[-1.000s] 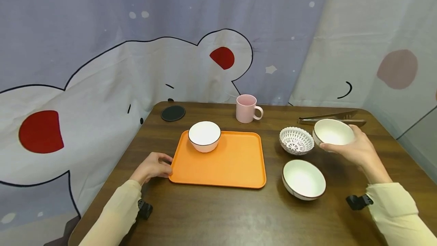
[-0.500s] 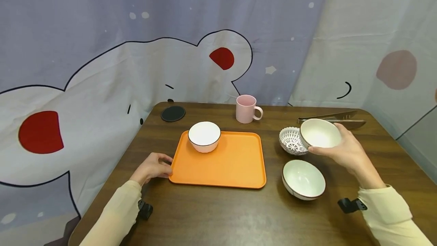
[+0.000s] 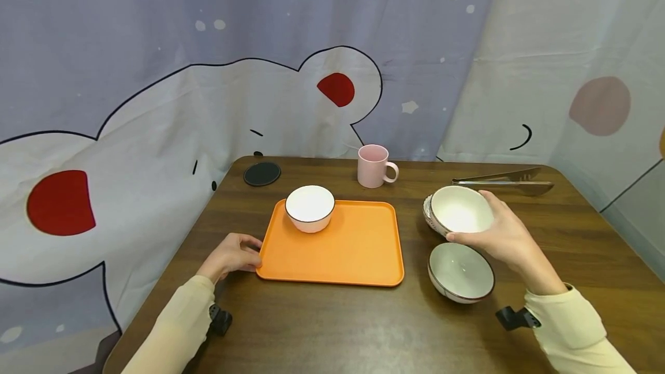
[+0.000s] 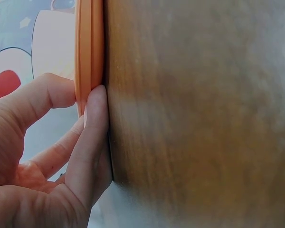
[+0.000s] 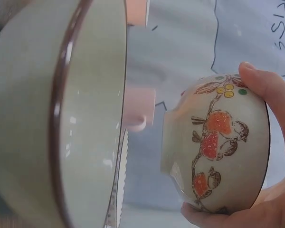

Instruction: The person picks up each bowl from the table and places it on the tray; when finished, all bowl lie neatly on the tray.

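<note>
My left hand (image 3: pixel 233 254) pinches the left edge of an orange tray (image 3: pixel 358 247), with one finger under its rim in the left wrist view. A white bowl with a dark rim (image 3: pixel 310 205) stands on the tray at the back left. My right hand (image 3: pixel 506 232) grips a cream bowl (image 3: pixel 461 210) by its side, thumb near and fingers far; in the right wrist view its outer wall shows painted birds (image 5: pixel 213 137). It is held up in the air, partly hiding a white patterned bowl (image 3: pixel 427 212). A second cream bowl (image 3: pixel 461 273) sits on the table just in front.
A pink mug (image 3: pixel 372 167) stands behind the tray, handle to the right. At the back left lies a black round coaster (image 3: pixel 262 174). Metal tongs (image 3: pixel 506 182) lie at the back right of the wooden table (image 3: pixel 332 328). A printed curtain (image 3: pixel 260 103) hangs behind.
My right hand has carried the cream bowl left, from beside the white patterned bowl to over it, now covering most of it. My left hand stays on the tray's edge.
</note>
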### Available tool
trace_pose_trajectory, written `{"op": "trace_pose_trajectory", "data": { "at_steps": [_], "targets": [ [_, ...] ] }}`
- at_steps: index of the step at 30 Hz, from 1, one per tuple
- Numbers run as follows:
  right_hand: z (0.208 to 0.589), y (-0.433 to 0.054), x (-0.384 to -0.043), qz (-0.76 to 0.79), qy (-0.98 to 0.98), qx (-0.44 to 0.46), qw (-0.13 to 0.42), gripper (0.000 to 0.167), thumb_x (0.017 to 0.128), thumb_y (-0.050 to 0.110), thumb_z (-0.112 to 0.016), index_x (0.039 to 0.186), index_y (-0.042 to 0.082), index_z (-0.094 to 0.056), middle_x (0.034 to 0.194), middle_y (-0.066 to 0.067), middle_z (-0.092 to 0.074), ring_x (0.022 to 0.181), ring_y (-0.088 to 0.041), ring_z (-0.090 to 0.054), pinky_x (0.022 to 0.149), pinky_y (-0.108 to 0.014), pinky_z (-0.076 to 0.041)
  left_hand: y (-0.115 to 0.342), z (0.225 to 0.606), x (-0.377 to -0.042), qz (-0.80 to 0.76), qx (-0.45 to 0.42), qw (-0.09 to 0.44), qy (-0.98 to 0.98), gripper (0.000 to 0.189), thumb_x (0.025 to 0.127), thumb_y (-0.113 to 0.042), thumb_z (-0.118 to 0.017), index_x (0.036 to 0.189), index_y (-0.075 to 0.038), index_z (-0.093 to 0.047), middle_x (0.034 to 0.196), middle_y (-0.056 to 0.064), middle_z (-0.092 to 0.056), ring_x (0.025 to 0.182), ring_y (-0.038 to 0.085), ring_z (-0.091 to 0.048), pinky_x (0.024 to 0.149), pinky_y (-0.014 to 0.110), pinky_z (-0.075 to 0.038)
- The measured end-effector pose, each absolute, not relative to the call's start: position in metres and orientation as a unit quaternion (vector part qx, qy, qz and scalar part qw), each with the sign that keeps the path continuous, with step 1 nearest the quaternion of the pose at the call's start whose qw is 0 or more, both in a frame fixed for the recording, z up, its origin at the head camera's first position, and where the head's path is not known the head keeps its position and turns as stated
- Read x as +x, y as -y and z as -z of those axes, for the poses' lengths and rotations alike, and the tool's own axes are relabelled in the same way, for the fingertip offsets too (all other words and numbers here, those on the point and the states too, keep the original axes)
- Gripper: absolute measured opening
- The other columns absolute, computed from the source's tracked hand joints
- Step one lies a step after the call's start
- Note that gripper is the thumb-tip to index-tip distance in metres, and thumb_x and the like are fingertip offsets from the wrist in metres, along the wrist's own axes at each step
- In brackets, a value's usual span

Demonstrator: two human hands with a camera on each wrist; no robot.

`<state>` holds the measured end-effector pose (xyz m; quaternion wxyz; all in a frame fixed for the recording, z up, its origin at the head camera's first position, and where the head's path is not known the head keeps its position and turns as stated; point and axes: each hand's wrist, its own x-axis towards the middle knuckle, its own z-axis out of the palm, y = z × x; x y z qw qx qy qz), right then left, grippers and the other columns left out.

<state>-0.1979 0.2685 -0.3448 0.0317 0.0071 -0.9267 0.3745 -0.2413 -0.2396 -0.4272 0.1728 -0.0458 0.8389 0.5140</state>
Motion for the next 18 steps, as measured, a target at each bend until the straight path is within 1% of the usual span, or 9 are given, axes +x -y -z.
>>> {"op": "trace_pose_trajectory", "data": {
  "at_steps": [3,7,9,12,18],
  "targets": [
    [0.344,-0.261,-0.197,-0.367,0.93,0.011,0.029,0.124,0.066,0.048,-0.087,0.156,0.005,-0.013,0.147,-0.031,-0.032,0.116,-0.043,-0.048,0.086,-0.048,-0.046,0.239,0.427,-0.241,-0.516,-0.044,0.173,-0.838,0.051,0.075,0.006,-0.07,0.124,0.012,-0.054,0.098,0.019,-0.069,0.078,0.022,-0.07,0.073,0.036,-0.062],
    [0.342,-0.252,-0.196,-0.352,0.935,0.022,0.026,0.124,0.065,0.051,-0.086,0.156,0.006,-0.014,0.147,-0.03,-0.033,0.117,-0.044,-0.048,0.086,-0.051,-0.047,0.239,0.426,-0.241,-0.514,-0.046,0.173,-0.839,0.051,0.075,0.006,-0.07,0.124,0.012,-0.054,0.098,0.019,-0.069,0.078,0.021,-0.07,0.073,0.035,-0.062],
    [0.342,-0.248,-0.196,-0.345,0.938,0.03,0.03,0.122,0.065,0.052,-0.086,0.155,0.006,-0.018,0.145,-0.029,-0.036,0.116,-0.044,-0.049,0.085,-0.052,-0.048,0.24,0.426,-0.241,-0.512,-0.043,0.172,-0.84,0.051,0.075,0.006,-0.07,0.124,0.012,-0.054,0.098,0.02,-0.069,0.078,0.021,-0.07,0.073,0.035,-0.062],
    [0.343,-0.243,-0.197,-0.349,0.936,0.034,0.032,0.12,0.064,0.051,-0.087,0.154,0.006,-0.021,0.144,-0.028,-0.038,0.116,-0.044,-0.05,0.084,-0.051,-0.048,0.24,0.426,-0.241,-0.513,-0.045,0.17,-0.84,0.051,0.075,0.006,-0.07,0.123,0.011,-0.055,0.097,0.019,-0.07,0.077,0.021,-0.07,0.073,0.035,-0.062],
    [0.348,-0.232,-0.197,-0.384,0.922,0.031,0.02,0.123,0.063,0.047,-0.089,0.155,0.008,-0.019,0.147,-0.027,-0.034,0.117,-0.043,-0.049,0.087,-0.048,-0.047,0.241,0.428,-0.243,-0.512,-0.042,0.173,-0.84,0.051,0.075,0.006,-0.069,0.124,0.011,-0.055,0.097,0.018,-0.07,0.078,0.021,-0.07,0.073,0.035,-0.062]
  ]
}}
